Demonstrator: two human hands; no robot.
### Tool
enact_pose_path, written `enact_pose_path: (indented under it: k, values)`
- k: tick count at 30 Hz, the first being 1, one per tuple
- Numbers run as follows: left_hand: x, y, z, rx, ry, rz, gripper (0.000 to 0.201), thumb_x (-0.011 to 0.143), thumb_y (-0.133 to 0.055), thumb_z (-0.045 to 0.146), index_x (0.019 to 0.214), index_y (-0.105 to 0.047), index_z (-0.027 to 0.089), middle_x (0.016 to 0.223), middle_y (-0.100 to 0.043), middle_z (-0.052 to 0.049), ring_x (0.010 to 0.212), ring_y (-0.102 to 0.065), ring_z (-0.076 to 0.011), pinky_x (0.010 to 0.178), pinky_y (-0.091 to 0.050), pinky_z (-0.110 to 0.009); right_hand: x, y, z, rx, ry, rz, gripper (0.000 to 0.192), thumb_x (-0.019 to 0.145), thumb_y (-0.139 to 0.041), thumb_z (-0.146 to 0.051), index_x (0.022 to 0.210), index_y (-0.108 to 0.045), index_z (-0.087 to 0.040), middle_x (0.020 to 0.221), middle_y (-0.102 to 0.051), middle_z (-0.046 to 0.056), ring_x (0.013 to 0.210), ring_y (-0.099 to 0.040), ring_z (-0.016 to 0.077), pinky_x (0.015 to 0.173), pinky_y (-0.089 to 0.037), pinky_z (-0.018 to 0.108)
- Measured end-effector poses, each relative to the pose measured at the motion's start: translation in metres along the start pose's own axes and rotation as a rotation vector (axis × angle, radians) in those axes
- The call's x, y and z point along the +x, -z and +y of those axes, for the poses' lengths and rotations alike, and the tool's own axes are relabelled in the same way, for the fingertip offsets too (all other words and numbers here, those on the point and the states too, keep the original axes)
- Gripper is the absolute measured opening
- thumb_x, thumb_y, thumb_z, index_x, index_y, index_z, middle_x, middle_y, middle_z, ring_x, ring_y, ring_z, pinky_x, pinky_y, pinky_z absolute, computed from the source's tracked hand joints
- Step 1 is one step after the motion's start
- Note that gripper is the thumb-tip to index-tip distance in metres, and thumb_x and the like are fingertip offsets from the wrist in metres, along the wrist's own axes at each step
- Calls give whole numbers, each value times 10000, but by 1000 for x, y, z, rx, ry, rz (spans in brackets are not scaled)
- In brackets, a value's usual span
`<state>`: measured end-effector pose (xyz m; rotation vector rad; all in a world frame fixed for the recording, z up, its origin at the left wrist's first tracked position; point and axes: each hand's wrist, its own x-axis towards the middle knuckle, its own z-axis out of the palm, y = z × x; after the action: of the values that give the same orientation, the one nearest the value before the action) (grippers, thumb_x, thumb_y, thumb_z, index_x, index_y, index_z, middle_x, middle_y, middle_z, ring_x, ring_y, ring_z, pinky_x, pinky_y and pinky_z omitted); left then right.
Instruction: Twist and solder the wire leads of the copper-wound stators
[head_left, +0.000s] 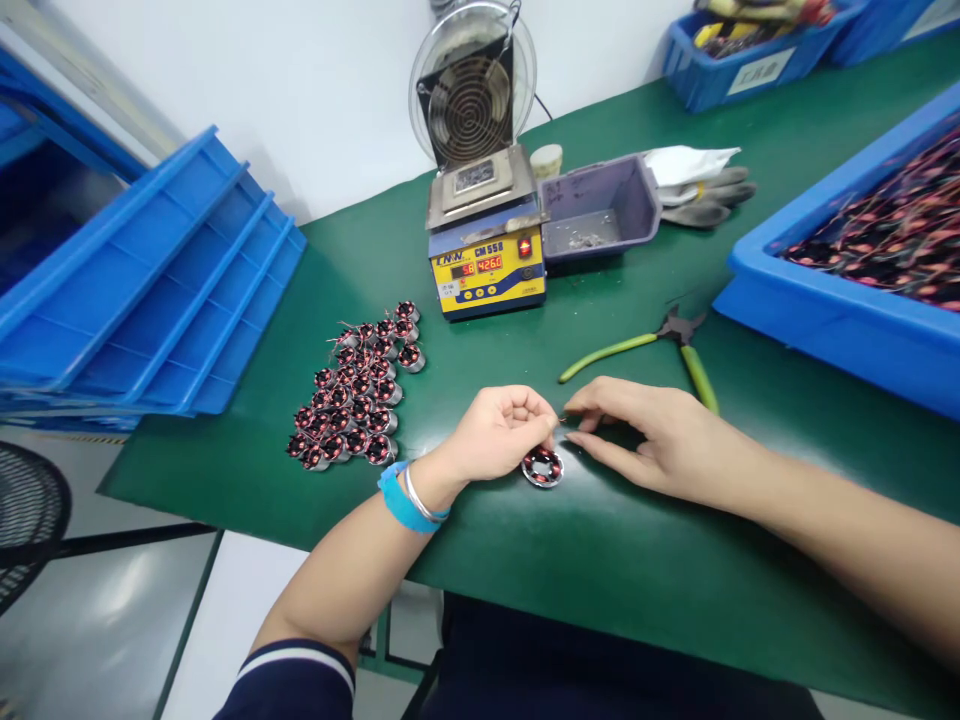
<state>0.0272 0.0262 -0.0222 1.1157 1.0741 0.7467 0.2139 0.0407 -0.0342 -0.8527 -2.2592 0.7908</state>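
My left hand (501, 432) is curled, holding a small round motor stator (542, 467) with copper windings against the green mat (615, 540). My right hand (651, 432) reaches in from the right, its fingertips pinching a thin wire end that comes off the stator, right beside my left thumb. A blue band and a silver bangle sit on my left wrist.
Several finished stators (356, 395) lie grouped at left. A yellow solder pot (487, 262) with a fan stands behind, next to a purple tray (598, 207) and gloves (697, 182). Green-handled cutters (664, 350) lie at right. Blue bins (847, 300) and stacked blue trays (150, 290) flank the mat.
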Motion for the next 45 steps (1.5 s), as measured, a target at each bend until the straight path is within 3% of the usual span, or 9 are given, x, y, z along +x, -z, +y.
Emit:
enact_pose_path:
  k: [4,7,13,15,22,27,34,36,45]
  values:
    - [1,1,0,19,13,12,200,716,-669,259,664,-534,122,522,-575,15,457,-507,-45,463,-376,-150,-2,1,5,-355,330,95,182,945,-426,-206,897,-598,-173,855,-682,76,733,-636,157,649,-489,274]
    - [0,0,0,29,1,15,191,729,-663,250,665,-535,123,529,-577,10,466,-514,-51,476,-389,-157,0,0,2,-365,347,95,228,948,-408,-209,869,-620,-179,857,-697,82,713,-641,171,640,-482,296]
    - [-4,-1,0,53,-49,22,153,728,-651,216,683,-539,122,537,-573,9,466,-512,-51,475,-391,-155,5,-9,-11,531,-447,-132,294,879,-452,-390,696,-540,-176,604,-633,51,479,-599,154,496,-490,285]
    - [-4,-1,0,58,-50,15,148,727,-648,214,686,-541,121,538,-573,8,466,-514,-52,472,-391,-155,5,-9,-11,633,-545,-181,293,855,-475,-413,694,-531,-175,595,-629,51,471,-598,154,494,-495,285]
    - [-1,1,-2,43,-35,1,155,735,-644,219,676,-538,123,532,-584,-1,467,-521,-56,481,-400,-158,-4,1,0,-260,182,74,167,918,-473,-284,888,-613,-198,828,-682,71,709,-641,179,625,-490,295]
    - [-2,0,0,37,-27,17,147,730,-642,213,673,-542,121,543,-588,-4,481,-527,-58,484,-400,-158,-2,3,-2,-409,349,82,239,946,-402,-214,850,-620,-192,817,-686,73,656,-612,170,607,-468,301]
    - [-3,-1,0,53,-54,24,134,722,-634,205,675,-539,122,537,-586,1,466,-524,-57,473,-391,-156,9,-10,-15,631,-599,-122,306,861,-489,-445,704,-495,-182,557,-572,17,464,-574,131,502,-483,266]
    - [-3,-1,0,51,-64,22,153,716,-645,226,676,-539,123,537,-585,4,461,-522,-55,470,-392,-157,10,-9,-15,757,-691,-148,329,826,-527,-483,699,-488,-182,576,-575,18,467,-581,135,514,-503,280]
    - [0,2,0,25,-33,6,170,672,-656,246,654,-541,122,513,-577,11,450,-508,-46,456,-381,-146,-1,1,-1,-457,347,74,234,952,-395,-206,878,-612,-164,855,-678,73,718,-603,174,636,-445,296]
